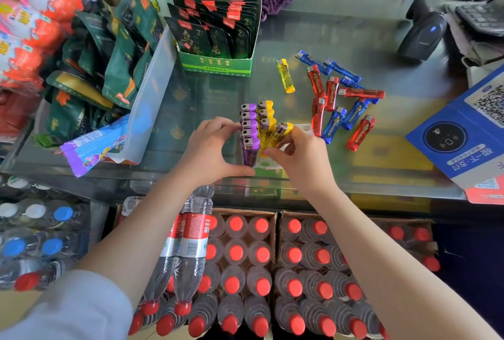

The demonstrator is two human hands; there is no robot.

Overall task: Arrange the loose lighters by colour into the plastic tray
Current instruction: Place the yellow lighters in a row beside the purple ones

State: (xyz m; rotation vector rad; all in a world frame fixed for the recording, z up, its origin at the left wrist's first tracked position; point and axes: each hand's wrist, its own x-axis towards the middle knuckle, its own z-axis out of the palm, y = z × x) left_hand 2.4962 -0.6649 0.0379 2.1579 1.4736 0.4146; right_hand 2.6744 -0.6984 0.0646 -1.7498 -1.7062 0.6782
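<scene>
A clear plastic tray [268, 166] stands on the glass counter with a row of several purple lighters [249, 128] upright in it and a row of yellow lighters [266, 119] beside them. My left hand [211, 149] grips the tray's left side and front corner. My right hand [301, 153] pinches a tilted yellow lighter [282, 132] at the front of the yellow row. One loose yellow lighter [285, 75] lies farther back. A heap of loose red lighters [331, 93] and blue lighters [336, 124] lies to the right.
A green box of dark packets [218, 63] stands behind the tray. Snack bags [120, 67] crowd the left. A barcode scanner [421, 34] and a blue QR payment stand [463, 132] sit at the right. Boxes of red-capped bottles [261, 266] fill the floor below.
</scene>
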